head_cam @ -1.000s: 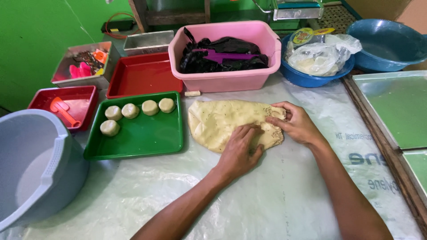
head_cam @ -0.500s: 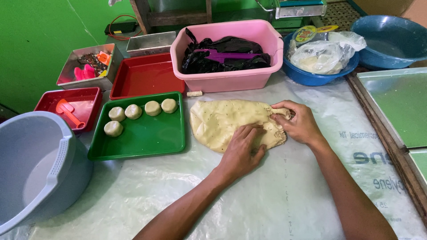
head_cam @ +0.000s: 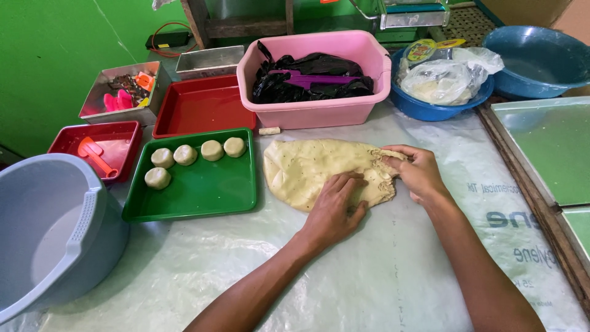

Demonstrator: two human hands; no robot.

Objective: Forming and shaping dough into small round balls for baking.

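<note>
Clear plastic sheeting [head_cam: 381, 270] covers the worktable under a flattened slab of speckled dough [head_cam: 313, 169]. On the dough's near edge the left hand [head_cam: 335, 209] presses flat, fingers spread and grasping nothing. At its right end the right hand [head_cam: 418, 172] curls around a folded flap; the fingertips are hidden, so how tightly it grips is unclear. Left of the dough a green tray [head_cam: 203, 193] carries five round dough pieces [head_cam: 184, 155]. Behind the dough a pink tub [head_cam: 319, 107] holds black plastic. Farther left, a grey basin [head_cam: 55, 240] is cut off by the frame.
</note>
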